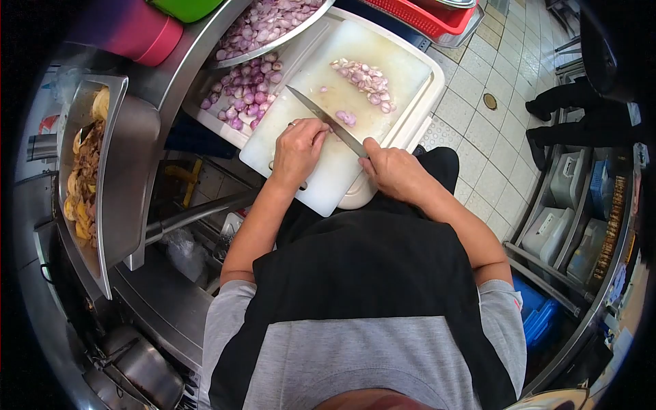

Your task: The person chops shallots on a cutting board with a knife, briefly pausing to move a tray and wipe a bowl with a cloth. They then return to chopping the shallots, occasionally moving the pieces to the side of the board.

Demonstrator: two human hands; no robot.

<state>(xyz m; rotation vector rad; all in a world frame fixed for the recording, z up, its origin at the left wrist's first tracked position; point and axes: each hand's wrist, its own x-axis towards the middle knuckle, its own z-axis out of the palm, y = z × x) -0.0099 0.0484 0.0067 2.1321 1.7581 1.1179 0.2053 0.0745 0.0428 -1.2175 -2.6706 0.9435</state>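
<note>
My right hand (398, 174) is wrapped round the handle of a kitchen knife (326, 119), its blade slanting up and left across the white cutting board (273, 137). Close against the blade, my left hand (298, 152) has its fingers curled and pressed together; what they hold, if anything, is hidden. Just past the blade lie a few shallot slices (346, 118). A larger heap of sliced shallots (367, 80) is spread toward the board's far side. Whole peeled shallots (254, 94) fill part of the pale tub beneath the board's left side.
A metal bowl of cut shallots (266, 27) stands beyond the tub. At the left is a deep steel pan (130, 157) with cooked food. A red basket (424, 15) sits at the top. Another person's dark shoes (540, 133) stand on the tiled floor at right.
</note>
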